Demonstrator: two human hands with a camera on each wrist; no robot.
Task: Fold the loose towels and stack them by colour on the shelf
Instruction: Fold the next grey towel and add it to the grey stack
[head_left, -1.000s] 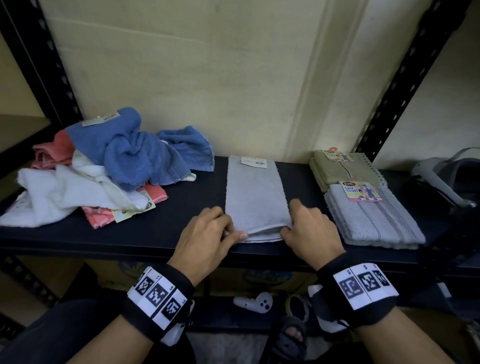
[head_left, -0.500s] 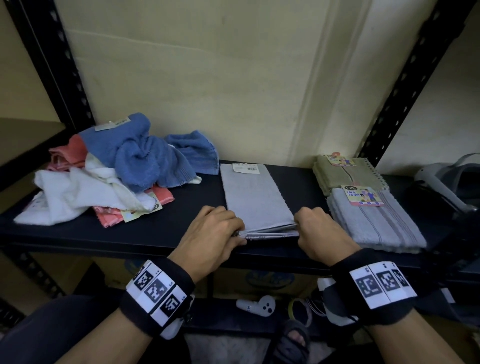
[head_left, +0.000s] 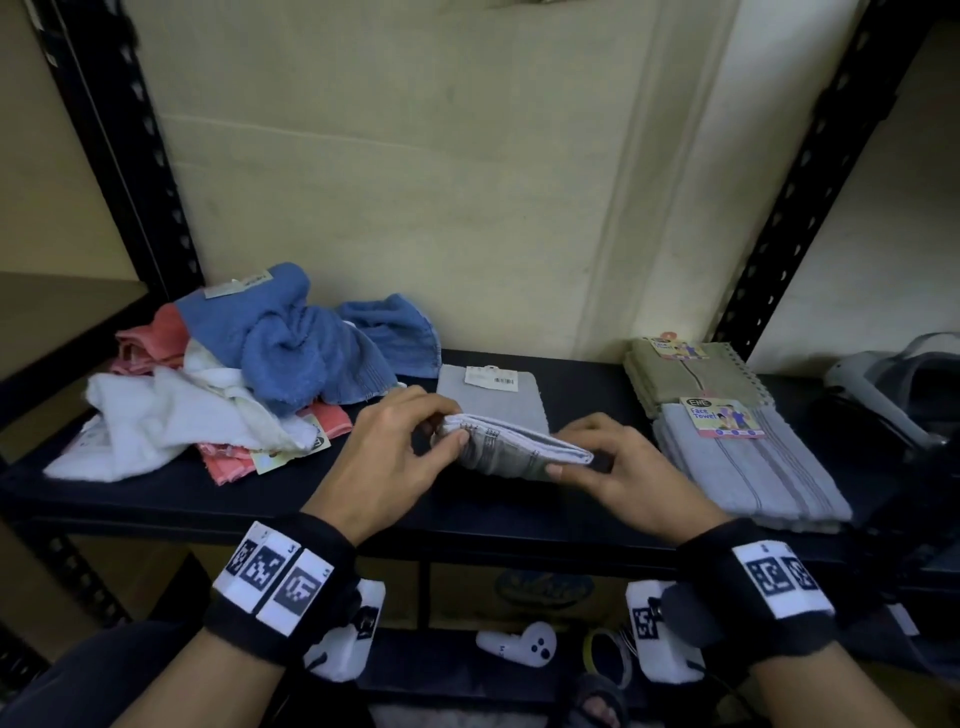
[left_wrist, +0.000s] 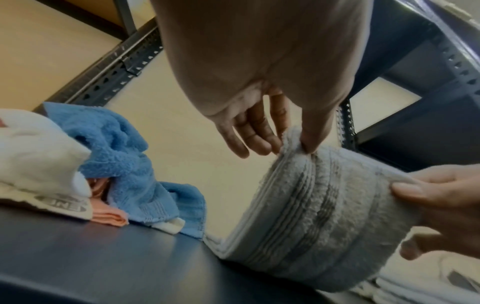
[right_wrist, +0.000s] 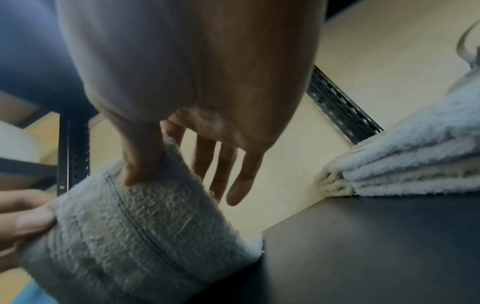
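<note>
A grey towel lies in the middle of the dark shelf, its near end lifted off the board and curled back. My left hand pinches the left corner of that raised end; my right hand pinches the right corner. In the left wrist view the thumb and fingers nip the towel's top edge. The right wrist view shows the thumb pressed on the towel, the other fingers behind it. A folded grey towel and a folded olive one lie to the right.
A loose heap of blue, white and pink towels fills the shelf's left side. Black slotted uprights stand at both ends. A white headset sits at far right. A controller lies on the lower shelf.
Both hands have lifted the towel's near end off the shelf and carried it back over the far part. The view has also drawn closer.
</note>
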